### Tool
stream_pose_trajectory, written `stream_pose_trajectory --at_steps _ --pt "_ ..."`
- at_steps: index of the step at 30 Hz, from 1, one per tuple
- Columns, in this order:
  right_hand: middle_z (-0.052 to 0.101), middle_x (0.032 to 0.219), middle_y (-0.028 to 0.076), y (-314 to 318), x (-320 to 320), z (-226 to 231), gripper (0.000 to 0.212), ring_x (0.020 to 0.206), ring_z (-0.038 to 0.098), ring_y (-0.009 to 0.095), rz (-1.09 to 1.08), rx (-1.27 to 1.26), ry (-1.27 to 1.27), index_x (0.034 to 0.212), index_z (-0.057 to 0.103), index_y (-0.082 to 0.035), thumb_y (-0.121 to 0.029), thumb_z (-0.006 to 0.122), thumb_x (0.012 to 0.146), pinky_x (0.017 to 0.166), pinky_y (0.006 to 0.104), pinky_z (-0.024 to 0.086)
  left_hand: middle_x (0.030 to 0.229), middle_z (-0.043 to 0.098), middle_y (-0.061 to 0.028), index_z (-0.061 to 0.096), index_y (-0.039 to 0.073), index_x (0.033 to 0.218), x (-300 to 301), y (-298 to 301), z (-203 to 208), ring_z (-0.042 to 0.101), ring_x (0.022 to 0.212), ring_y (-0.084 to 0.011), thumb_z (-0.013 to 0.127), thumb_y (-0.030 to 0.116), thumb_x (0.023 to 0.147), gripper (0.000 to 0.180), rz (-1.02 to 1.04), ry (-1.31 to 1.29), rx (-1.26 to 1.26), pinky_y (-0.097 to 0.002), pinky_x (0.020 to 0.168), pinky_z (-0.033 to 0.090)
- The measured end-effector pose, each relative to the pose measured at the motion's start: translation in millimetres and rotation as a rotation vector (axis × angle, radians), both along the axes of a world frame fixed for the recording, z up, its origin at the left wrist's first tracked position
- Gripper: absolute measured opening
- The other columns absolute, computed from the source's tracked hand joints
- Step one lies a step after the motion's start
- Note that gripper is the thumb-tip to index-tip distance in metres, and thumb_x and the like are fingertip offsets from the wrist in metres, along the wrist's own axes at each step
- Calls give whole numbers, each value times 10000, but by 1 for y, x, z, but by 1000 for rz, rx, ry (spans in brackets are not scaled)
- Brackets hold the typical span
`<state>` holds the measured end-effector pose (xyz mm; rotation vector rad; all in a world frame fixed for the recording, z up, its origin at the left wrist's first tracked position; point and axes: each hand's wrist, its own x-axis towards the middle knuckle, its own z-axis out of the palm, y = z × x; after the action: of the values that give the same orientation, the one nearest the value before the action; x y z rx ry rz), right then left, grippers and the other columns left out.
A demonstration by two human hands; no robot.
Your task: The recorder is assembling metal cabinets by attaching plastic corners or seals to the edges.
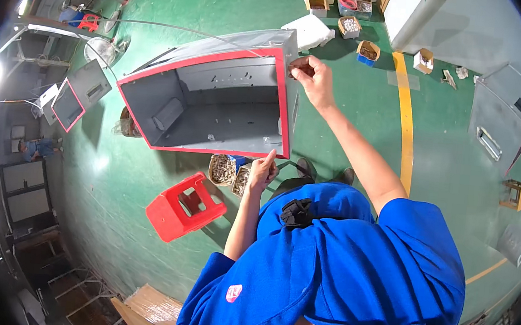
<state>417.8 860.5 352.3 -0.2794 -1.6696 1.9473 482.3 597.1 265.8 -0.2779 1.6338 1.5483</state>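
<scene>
Before the person [358, 253] is an open cabinet [240, 113], left hand [262, 174] at its lower rim, right hand [313, 81] at its side; I can't tell either grip's state. Boxes [210, 173] below hold small parts [225, 169].

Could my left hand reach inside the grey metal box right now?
Probably yes: the left hand is at the red rim of the grey metal box, which gapes open with nothing visible across it.

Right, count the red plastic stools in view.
2: a near red plastic stool left of the left forearm, and a distant red stool in the upper-left background; more may be hidden.
</scene>
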Motion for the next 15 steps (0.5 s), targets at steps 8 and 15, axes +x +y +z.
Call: stream_pose_trajectory --at_steps 8,15 --pt "640 774 57 21 -9 10 43 675 606 106 245 -90 1 816 601 23 31 567 790 629 239 507 425 395 -8 448 93 511 -3 1 -5 326 316 -86 569 456 860 517 -6 -54 61 -229 309 201" --pt "631 780 59 10 -21 12 46 673 594 108 150 -112 16 835 600 24 4 579 799 639 245 497 428 397 -12 451 88 516 -11 3 -4 331 321 -92 564 464 859 521 23 -70 69 -228 312 197"
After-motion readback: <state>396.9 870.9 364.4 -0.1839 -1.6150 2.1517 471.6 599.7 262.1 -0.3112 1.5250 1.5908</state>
